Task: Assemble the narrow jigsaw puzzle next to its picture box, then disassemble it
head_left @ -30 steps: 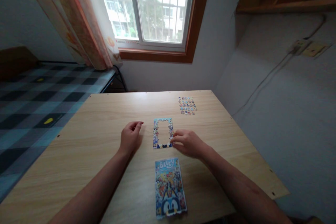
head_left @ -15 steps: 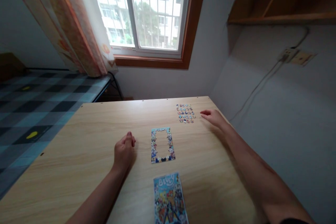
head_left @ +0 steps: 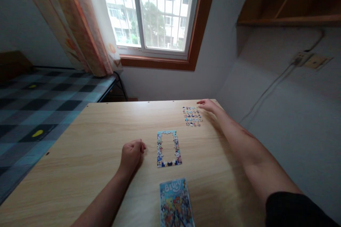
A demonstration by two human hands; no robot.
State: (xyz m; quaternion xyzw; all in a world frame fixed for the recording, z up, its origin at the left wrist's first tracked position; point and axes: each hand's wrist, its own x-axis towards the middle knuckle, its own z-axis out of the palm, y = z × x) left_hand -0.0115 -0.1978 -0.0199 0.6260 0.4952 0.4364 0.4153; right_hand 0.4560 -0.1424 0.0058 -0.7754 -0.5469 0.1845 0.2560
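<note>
A jigsaw frame point(head_left: 160, 150) of joined border pieces, hollow in the middle, lies on the table. My left hand point(head_left: 132, 152) rests just left of it, closed in a loose fist with no object showing in it. Loose puzzle pieces point(head_left: 192, 116) are spread in rows farther back on the right. Over the upper right corner of these rows is my right hand point(head_left: 207, 105), its fingers stretched out to the left and slightly apart. Whether its fingertips touch a piece is too small to tell. Nearest me lies the puzzle box point(head_left: 176, 202), with "Bluey" printed on it.
The pale wooden table point(head_left: 106, 131) reaches back toward a wall below the window point(head_left: 165, 14). A bed with a checked cover point(head_left: 53, 95) stands on the left. Wooden shelving point(head_left: 293, 19) and a socket with a cable point(head_left: 299, 58) are on the right wall.
My right hand has moved back and a little left, from beside the loose pieces to their upper right corner. The view has shifted slightly. My left hand remains closed beside the jigsaw frame.
</note>
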